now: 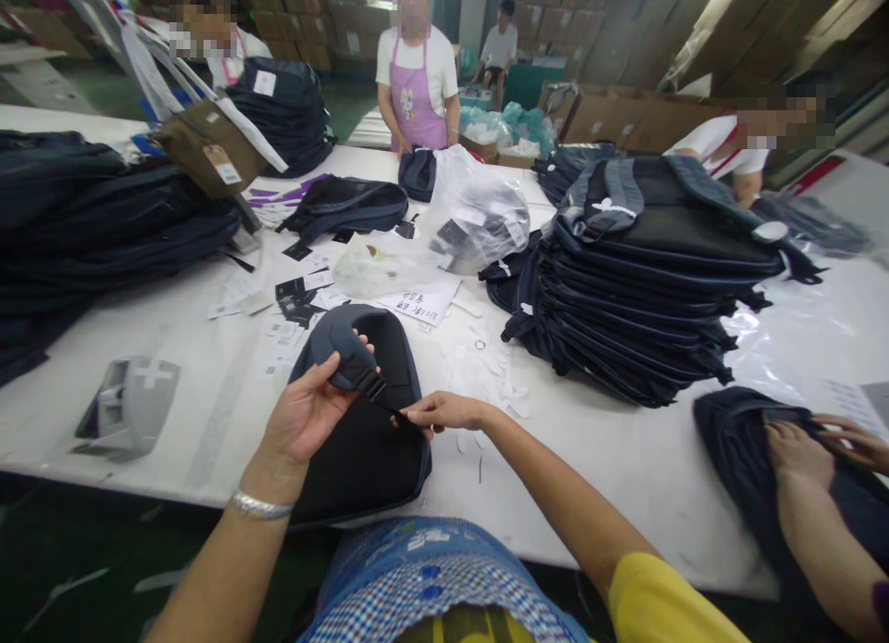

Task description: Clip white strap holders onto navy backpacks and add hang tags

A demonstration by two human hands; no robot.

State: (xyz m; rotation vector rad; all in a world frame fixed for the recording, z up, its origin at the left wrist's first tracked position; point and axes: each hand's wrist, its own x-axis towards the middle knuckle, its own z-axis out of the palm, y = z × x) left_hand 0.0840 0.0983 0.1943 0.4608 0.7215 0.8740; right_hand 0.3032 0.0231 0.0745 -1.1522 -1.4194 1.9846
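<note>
A black and dark blue backpack lies on the white table in front of me, its back panel facing up. My left hand is closed around its padded shoulder strap, thumb on top, close to a black buckle. Between the thumb and fingers of my right hand is the thin black webbing strap that runs out of that buckle. The webbing looks stretched between the two hands. The strap's lower end is hidden behind my right fingers.
A tall stack of backpacks stands at right, another pile at left. Tags, a plastic bag and white scraps lie across the table. At far right a co-worker's hands touch another backpack. Other people stand behind.
</note>
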